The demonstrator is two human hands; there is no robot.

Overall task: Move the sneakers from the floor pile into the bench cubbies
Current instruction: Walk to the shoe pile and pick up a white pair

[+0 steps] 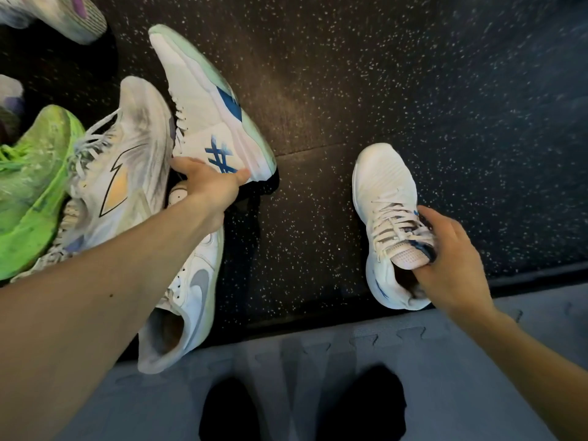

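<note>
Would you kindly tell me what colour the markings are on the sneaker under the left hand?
Blue on a white sneaker, gripped by the left hand; head view.

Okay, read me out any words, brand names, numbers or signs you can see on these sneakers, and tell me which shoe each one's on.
No readable words or numbers anywhere.
Blue crossed-stripe mark, no letters: on the white and mint sneaker.
Grey swoosh, no letters: on the white sneaker.
Orange bolt outline, no letters: on the worn white sneaker.
Small blue mark by the tongue of the laced white sneaker: too small to read.
</note>
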